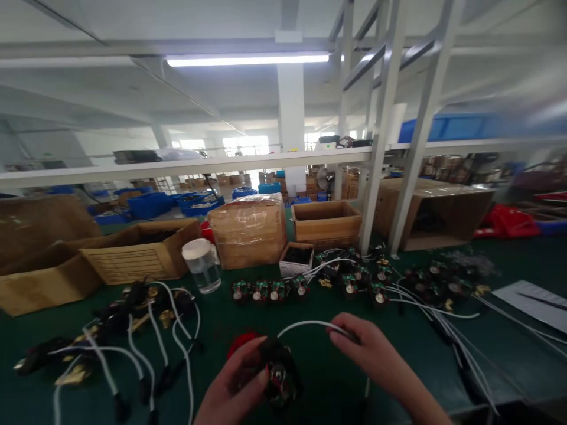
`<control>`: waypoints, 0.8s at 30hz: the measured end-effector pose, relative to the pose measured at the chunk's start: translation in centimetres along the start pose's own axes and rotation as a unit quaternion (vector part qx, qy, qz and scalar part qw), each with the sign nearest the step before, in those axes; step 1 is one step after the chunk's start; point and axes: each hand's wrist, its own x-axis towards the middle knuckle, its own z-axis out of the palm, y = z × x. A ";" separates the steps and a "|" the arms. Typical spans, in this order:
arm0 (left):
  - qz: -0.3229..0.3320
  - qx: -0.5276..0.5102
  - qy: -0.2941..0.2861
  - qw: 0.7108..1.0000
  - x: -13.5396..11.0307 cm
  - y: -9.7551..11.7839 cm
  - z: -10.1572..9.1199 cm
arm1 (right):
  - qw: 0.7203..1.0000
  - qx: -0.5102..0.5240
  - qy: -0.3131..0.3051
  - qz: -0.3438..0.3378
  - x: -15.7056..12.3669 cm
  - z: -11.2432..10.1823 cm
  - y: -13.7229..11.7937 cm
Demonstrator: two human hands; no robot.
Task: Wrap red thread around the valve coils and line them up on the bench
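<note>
My left hand (234, 386) grips a small black coil part (279, 372) low in the middle of the view, thumb pressed on its side. A white cable (305, 324) arcs out of that part to my right hand (374, 351), whose fingers pinch the cable's far end. A red round object (241, 342) lies on the green table just behind my left hand. A row of similar small green-and-red parts (270, 291) stands further back.
A heap of black parts with white cables (128, 330) lies at the left, another (425, 283) at the right. A clear jar with a white lid (201, 265), cardboard boxes (133, 251), a wrapped parcel (248, 230) and a white rack post (376, 177) stand behind.
</note>
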 end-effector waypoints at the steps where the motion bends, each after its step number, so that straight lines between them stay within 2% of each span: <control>1: -0.020 0.002 -0.019 1.000 1.0 -0.4 0.9 | 0.999 -0.042 0.007 -0.002 0.4 -2.1 0.2; 3: -0.054 0.013 -0.044 0.997 2.8 -1.4 2.6 | 0.988 -0.146 0.050 -0.030 1.8 -4.8 0.5; 5: -0.075 0.022 -0.061 0.995 4.3 -2.3 4.2 | 0.957 -0.269 0.086 -0.073 3.7 -5.8 1.1; 8: -0.089 0.030 -0.071 0.993 5.7 -3.2 6.1 | 0.919 -0.368 0.097 -0.102 6.8 -4.9 2.5; 11: -0.082 0.037 -0.070 0.993 6.5 -3.3 7.2 | 0.913 -0.384 0.084 -0.105 8.7 -2.9 4.0; 14: -0.075 0.069 -0.071 0.992 7.2 -3.0 7.5 | 0.912 -0.390 0.077 -0.101 9.0 -1.2 5.1; 18: -0.074 0.106 -0.070 0.989 7.9 -2.5 7.4 | 0.919 -0.372 0.096 -0.087 6.8 0.1 5.6; 20: -0.077 0.111 -0.063 0.989 8.2 -2.5 7.3 | 0.938 -0.324 0.098 -0.072 4.9 0.6 5.7; 22: -0.086 0.108 -0.055 0.989 8.3 -2.7 7.4 | 0.979 -0.194 0.065 -0.022 3.0 1.3 5.9; 24: -0.091 0.100 -0.050 0.990 8.4 -2.9 7.5 | 0.998 -0.035 0.022 0.039 1.6 2.2 6.3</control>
